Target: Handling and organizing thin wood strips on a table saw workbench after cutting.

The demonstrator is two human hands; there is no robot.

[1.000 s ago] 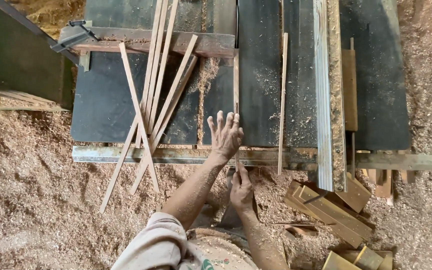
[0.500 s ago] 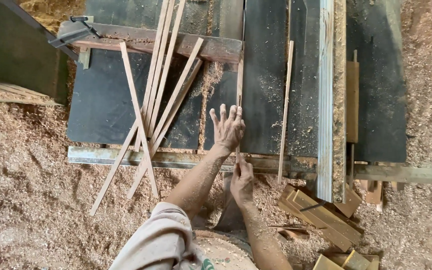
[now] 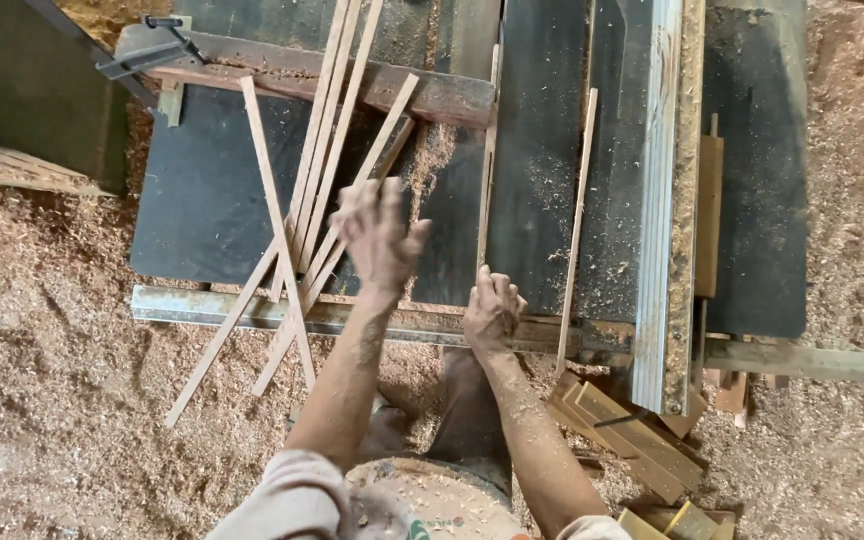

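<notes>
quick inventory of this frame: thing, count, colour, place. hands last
saw table: one, dark top, centre, metal front rail.
thin wood strips: a loose pile, count unclear, pale brown, crossed on the table's left half, some overhanging the front edge.
single strip: one, pale, lying lengthwise right of centre.
strip at the centre slot: one, pale, running away from the right hand.
fence rail: one, grey metal, dusted, right side.
crosspiece board: one, reddish brown, far edge.
clamp: one, dark metal, far left corner.
wood offcuts: several, yellowish, on the ground lower right.
sawdust: tan, covers the ground.
left hand: open, blurred, over the strip pile.
right hand: curled at the front edge; grip unclear.
</notes>
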